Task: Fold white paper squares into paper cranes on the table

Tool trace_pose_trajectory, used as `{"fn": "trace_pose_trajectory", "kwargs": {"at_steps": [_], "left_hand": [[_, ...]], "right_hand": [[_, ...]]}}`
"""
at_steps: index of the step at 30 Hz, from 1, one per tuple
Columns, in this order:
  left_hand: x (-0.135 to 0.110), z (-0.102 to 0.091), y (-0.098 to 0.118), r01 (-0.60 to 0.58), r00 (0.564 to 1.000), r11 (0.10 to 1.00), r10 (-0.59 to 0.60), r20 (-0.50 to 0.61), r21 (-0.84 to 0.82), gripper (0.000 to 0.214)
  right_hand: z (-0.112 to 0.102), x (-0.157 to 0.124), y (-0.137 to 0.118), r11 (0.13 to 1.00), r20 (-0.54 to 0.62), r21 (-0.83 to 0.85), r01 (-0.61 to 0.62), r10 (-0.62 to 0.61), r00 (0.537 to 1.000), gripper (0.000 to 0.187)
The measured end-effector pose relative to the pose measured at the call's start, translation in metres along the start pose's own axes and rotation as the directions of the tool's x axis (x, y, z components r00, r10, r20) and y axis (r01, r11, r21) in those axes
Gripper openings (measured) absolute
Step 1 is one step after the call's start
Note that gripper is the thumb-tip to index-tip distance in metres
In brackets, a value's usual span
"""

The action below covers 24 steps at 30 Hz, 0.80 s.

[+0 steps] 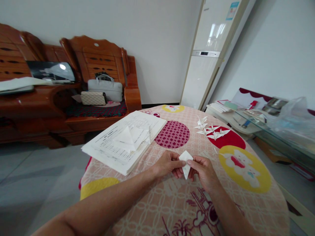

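Note:
Between my two hands is a small white folded paper (186,157), kite-shaped with its narrow point toward me. My left hand (171,163) pinches its left edge, thumb on top and fingers curled beneath. On the opposite edge my right hand (199,166) grips it the same way. Both thumbs press near the middle of the paper, just above the tablecloth. Several finished white paper cranes (213,130) lie in a cluster beyond my right hand. To the left, a folded white paper triangle (128,139) rests on a stack of printed sheets (105,149).
A round table (152,209) with a patterned pink cloth is under my hands. Wooden chairs (98,55) holding bags stand behind at left. A tall air conditioner (203,72) stands by the wall. At right, a glass side table (261,123) carries papers and a plastic bag (292,114).

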<state>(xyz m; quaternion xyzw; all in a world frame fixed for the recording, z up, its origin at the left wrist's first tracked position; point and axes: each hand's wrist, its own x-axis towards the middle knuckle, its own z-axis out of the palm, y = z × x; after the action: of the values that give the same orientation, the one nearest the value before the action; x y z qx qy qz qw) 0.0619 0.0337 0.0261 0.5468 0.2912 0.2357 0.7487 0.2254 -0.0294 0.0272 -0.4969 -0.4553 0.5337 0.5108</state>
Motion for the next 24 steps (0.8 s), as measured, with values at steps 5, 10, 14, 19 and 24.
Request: {"fn": "trace_pose_trajectory", "kwargs": {"at_steps": [5, 10, 14, 19, 24], "left_hand": [[0.0001, -0.0009, -0.0010, 0.002, 1.000, 1.000, -0.002, 0.025, 0.005, 0.043], [-0.0004, -0.0013, -0.0034, -0.007, 0.999, 1.000, 0.006, 0.037, 0.026, 0.043], [-0.0006, -0.0013, -0.0037, -0.058, 0.998, 0.997, 0.056, 0.031, 0.050, 0.041], [-0.0001, -0.0004, -0.0010, -0.171, 0.981, 0.984, 0.175, -0.088, 0.052, 0.036], [-0.0006, 0.0007, -0.0006, -0.244, 0.954, 0.963, 0.260, -0.152, 0.116, 0.032]], "right_hand": [[0.0004, 0.0008, 0.0020, 1.000, -0.001, 0.001, -0.013, 0.013, 1.000, 0.028], [0.0016, 0.0019, 0.0042, 1.000, 0.016, 0.016, 0.019, -0.020, 1.000, 0.023], [0.0015, 0.0020, 0.0051, 1.000, 0.013, -0.005, 0.019, -0.019, 1.000, 0.024], [-0.0001, 0.0023, 0.0067, 0.999, -0.003, -0.042, -0.001, 0.001, 1.000, 0.025], [0.0004, 0.0027, 0.0096, 0.997, 0.002, -0.064, -0.047, 0.047, 0.999, 0.022]]}}
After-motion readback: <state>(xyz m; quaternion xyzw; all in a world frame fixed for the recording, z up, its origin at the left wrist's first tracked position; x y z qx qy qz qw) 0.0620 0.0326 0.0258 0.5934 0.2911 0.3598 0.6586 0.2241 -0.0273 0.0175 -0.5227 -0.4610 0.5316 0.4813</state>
